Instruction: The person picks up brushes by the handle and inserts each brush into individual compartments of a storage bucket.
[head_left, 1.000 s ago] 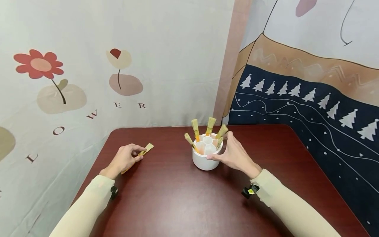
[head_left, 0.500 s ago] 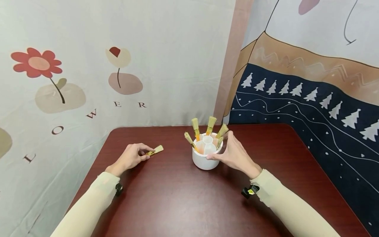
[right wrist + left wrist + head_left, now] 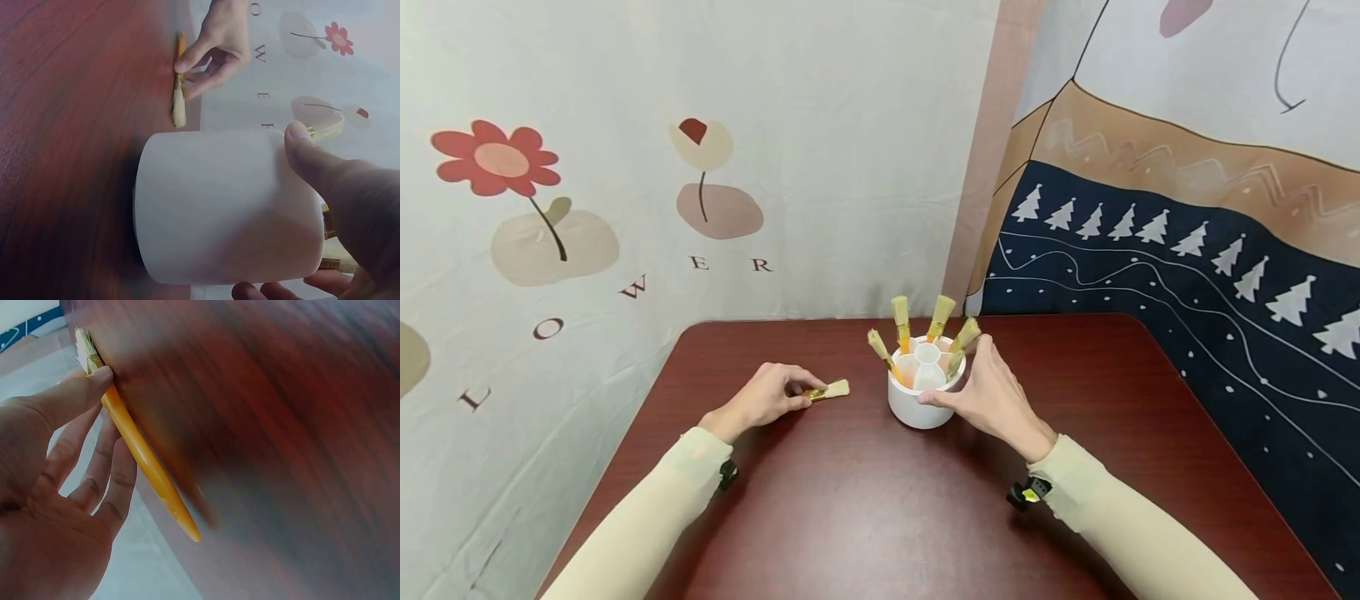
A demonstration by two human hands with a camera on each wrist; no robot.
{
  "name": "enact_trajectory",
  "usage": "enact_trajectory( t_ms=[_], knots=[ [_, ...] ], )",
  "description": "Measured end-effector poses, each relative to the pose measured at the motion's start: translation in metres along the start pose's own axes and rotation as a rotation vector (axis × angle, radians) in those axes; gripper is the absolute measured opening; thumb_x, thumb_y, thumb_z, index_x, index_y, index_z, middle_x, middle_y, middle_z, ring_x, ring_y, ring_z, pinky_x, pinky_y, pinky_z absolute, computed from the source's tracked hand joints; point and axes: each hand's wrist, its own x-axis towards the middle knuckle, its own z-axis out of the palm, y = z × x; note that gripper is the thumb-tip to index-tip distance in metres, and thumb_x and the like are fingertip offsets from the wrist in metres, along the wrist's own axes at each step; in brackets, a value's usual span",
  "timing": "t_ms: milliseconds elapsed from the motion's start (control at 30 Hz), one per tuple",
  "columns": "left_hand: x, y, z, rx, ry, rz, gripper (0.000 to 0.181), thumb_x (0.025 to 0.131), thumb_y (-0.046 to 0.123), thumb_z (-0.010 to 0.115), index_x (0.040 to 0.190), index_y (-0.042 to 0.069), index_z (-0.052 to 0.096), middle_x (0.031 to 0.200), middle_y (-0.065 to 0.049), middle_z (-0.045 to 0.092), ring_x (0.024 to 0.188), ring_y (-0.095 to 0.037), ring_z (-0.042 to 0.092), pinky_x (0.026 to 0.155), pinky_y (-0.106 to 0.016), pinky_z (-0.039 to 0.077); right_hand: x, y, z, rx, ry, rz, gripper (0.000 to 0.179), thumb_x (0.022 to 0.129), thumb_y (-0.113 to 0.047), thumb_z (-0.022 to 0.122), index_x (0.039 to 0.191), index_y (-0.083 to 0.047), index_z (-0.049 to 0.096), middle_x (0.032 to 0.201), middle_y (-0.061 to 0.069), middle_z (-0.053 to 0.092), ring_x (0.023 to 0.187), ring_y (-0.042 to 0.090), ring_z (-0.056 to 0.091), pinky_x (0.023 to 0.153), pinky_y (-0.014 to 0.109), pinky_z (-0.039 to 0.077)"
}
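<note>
My left hand [image 3: 771, 394] pinches a paintbrush [image 3: 833, 389] between thumb and fingers near its metal band. In the left wrist view the paintbrush's orange handle [image 3: 150, 464] slants down past the palm, with the pale bristles beyond the thumb. My right hand [image 3: 996, 398] grips the upper right side of a round white brush holder [image 3: 921, 414], thumb at the front rim and fingers at the back. Several paintbrushes [image 3: 901, 318] stand in its compartments, bristles up. In the right wrist view the white holder [image 3: 219, 209] fills the middle, and the held brush is apart from it.
The holder stands on a dark red-brown table [image 3: 850, 508] with rounded far corners. Behind it hangs a pale wall cloth [image 3: 842, 167] with printed flowers, and at the right a navy cloth [image 3: 1097, 258] with white trees.
My left hand has moved right across the table with the paintbrush, closer to the holder. The brush has turned from slanting to nearly level. My right hand stays on the holder.
</note>
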Motion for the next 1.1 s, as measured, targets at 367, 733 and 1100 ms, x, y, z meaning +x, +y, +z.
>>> enact_trajectory(
  t_ms=[367, 733, 1100],
  knots=[
    [0.011, 0.016, 0.009, -0.028, -0.044, 0.01, 0.037, 0.097, 0.0, 0.092, 0.13, 0.016, 0.088, 0.101, 0.0, 0.088, 0.087, -0.01, 0.076, 0.074, -0.023, 0.055, -0.003, -0.003, 0.004, -0.021, -0.003, 0.03, 0.107, 0.081, -0.071, 0.101, 0.143, -0.004, 0.046, 0.132, 0.016, 0.06, 0.113, 0.031, 0.068, 0.089, 0.043, 0.059],
    [0.014, 0.022, 0.014, -0.027, -0.02, 0.004, 0.036, 0.097, 0.0, 0.092, 0.131, 0.011, 0.087, 0.112, -0.004, 0.089, 0.092, -0.013, 0.079, 0.079, -0.026, 0.057, -0.005, -0.005, 0.004, -0.044, 0.001, 0.042, 0.112, 0.081, -0.075, 0.098, 0.146, 0.0, 0.047, 0.13, 0.015, 0.056, 0.104, 0.03, 0.066, 0.078, 0.039, 0.057],
    [0.014, 0.03, 0.021, 0.072, 0.055, -0.115, 0.032, 0.095, 0.028, 0.1, 0.123, 0.016, 0.088, 0.114, -0.001, 0.084, 0.099, -0.015, 0.076, 0.091, -0.04, 0.064, -0.006, -0.003, 0.002, -0.056, 0.007, 0.023, 0.113, 0.081, -0.076, 0.098, 0.148, -0.002, 0.044, 0.129, 0.016, 0.055, 0.102, 0.029, 0.064, 0.077, 0.038, 0.055]
  ],
)
